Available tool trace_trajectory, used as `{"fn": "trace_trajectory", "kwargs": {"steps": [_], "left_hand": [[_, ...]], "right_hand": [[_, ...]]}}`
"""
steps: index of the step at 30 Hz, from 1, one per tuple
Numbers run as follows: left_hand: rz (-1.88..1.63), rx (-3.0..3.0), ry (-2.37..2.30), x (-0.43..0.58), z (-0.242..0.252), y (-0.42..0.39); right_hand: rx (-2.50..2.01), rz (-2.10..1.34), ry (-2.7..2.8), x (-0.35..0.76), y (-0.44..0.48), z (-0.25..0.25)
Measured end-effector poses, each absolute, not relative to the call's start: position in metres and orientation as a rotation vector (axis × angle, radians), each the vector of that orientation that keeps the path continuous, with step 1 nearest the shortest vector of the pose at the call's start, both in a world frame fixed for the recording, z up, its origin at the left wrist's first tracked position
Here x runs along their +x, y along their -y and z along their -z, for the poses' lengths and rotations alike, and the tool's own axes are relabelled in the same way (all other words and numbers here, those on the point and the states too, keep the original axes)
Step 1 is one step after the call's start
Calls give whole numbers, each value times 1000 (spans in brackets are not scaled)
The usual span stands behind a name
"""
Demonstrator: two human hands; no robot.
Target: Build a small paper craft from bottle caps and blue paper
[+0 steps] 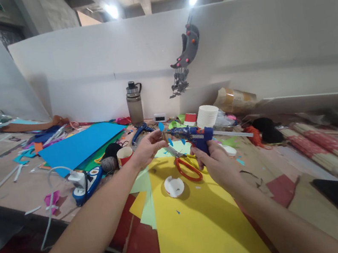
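Observation:
My right hand (215, 159) is wrapped round the handle of a blue hot glue gun (201, 138), whose nozzle points left. A clear glue stick (233, 134) juts from its back. At the nozzle tip, the fingers of my left hand (149, 148) are pinched on a small, thin item that I cannot make out clearly. Blue leaf-shaped pieces (161, 126) show around it. Below the gun lie scissors with orange handles (189, 169) on a yellow sheet (202, 229). A small white paper disc or cup base (174, 186) sits nearer to me.
Left of my arm are a blue sheet (83, 145), a paper cup (124, 155), grey yarn (109, 164) and a power strip (88, 185) with a white cable. Behind stand a bottle (135, 106) and stacked white cups (208, 115). Wrapped sticks (324, 148) lie at right.

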State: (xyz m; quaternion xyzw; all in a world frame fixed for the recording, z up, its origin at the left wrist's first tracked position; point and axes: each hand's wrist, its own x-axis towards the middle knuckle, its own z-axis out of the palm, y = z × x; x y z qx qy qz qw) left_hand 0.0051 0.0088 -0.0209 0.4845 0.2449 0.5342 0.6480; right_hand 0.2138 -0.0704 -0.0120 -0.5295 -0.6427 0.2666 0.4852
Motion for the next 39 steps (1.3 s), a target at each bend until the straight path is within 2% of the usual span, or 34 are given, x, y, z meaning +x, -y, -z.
{"fn": "trace_trajectory", "kwargs": {"steps": [39], "left_hand": [[-1172,1191,-534,6,22,-8]], "right_hand": [[-1294,-693,1473,210,74,9]]}}
